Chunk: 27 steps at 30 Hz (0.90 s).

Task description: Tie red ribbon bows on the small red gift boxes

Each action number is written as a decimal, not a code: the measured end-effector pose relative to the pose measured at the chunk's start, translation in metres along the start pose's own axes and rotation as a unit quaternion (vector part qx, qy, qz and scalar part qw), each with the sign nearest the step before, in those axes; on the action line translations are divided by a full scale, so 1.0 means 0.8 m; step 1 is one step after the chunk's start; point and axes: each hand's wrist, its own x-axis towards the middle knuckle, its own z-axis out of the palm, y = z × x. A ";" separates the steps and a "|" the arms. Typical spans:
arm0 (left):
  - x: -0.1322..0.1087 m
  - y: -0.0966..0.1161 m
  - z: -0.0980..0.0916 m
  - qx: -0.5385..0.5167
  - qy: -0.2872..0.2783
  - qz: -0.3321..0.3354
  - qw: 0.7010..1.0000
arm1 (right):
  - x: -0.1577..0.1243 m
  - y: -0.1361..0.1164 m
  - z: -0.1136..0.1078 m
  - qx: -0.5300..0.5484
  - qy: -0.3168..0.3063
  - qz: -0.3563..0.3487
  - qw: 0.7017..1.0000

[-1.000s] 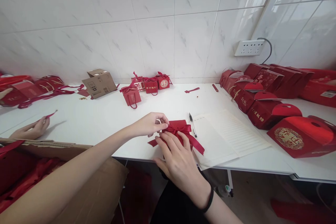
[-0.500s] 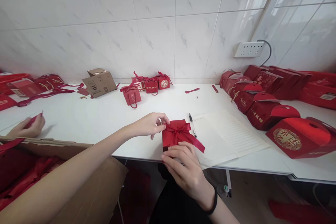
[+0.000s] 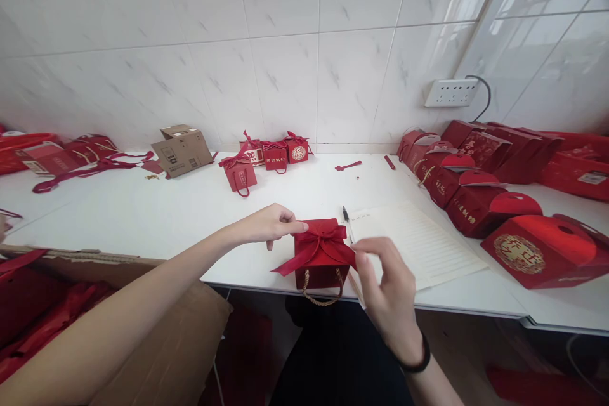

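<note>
A small red gift box [image 3: 320, 266] with a red ribbon bow [image 3: 318, 245] and a gold rope handle stands at the front edge of the white table [image 3: 190, 216]. My left hand [image 3: 269, 225] pinches the bow's left loop at the box top. My right hand [image 3: 386, 288] pinches the ribbon's right end beside the box. A black band sits on my right wrist.
A pen [image 3: 347, 219] and lined paper [image 3: 409, 242] lie right of the box. Several small red boxes [image 3: 266, 157] and a brown carton [image 3: 181, 150] stand near the wall. Larger red boxes [image 3: 490, 193] crowd the right. An open cardboard box [image 3: 157, 330] of red items sits lower left.
The box was turned upright so its rope handle now faces me. My right hand moved from under the box to its right side. The other person's hand at far left has withdrawn.
</note>
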 end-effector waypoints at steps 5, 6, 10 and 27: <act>-0.002 0.002 0.000 -0.021 -0.036 0.002 0.999 | 0.029 0.038 0.001 0.022 -0.112 0.234 0.965; -0.002 0.001 0.000 -0.025 -0.039 0.000 0.999 | 0.032 0.043 0.003 0.041 -0.132 0.255 0.957; -0.002 0.000 0.004 -0.050 -0.040 -0.008 0.998 | 0.033 0.045 0.014 0.135 -0.161 0.318 0.924; 0.005 -0.011 0.032 -0.026 0.097 0.051 0.994 | 0.016 0.039 0.024 0.298 -0.079 0.396 0.865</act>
